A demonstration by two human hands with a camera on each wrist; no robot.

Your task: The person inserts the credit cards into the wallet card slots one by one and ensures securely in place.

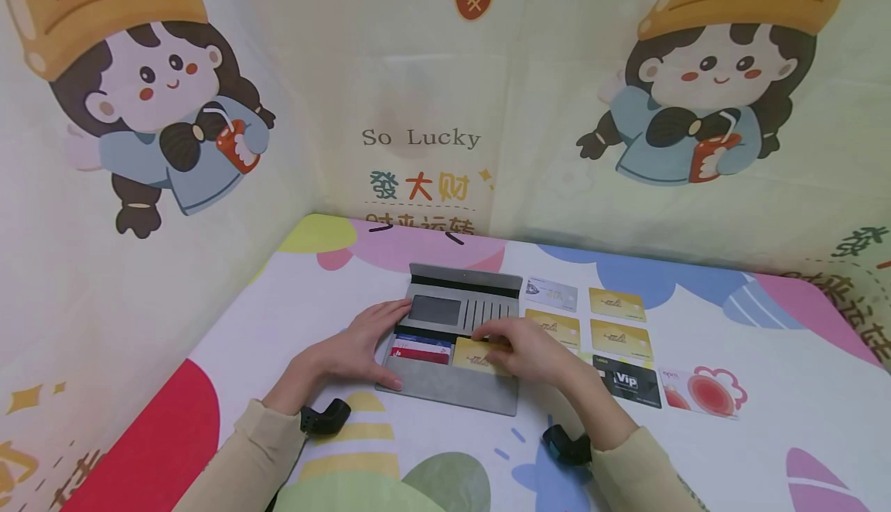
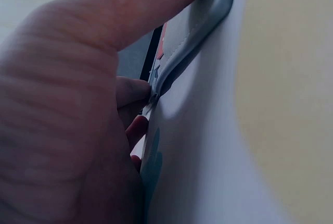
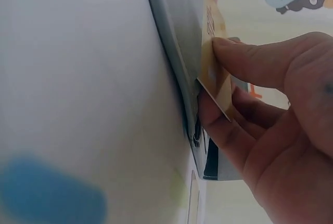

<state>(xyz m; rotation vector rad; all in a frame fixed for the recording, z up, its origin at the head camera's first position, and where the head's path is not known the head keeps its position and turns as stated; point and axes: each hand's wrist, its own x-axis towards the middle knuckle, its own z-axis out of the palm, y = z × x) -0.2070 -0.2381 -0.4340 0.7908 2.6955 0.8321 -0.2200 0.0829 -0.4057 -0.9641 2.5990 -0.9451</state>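
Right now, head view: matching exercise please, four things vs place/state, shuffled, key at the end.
Things
1. black Vip card
2. left hand
3. grey wallet
4. right hand

Place or state
A. lying unfolded
B. pinching a gold card
C. just left of the pink-and-white card
D. resting at the wallet's left edge

Pairs: 1-C, 2-D, 3-A, 4-B
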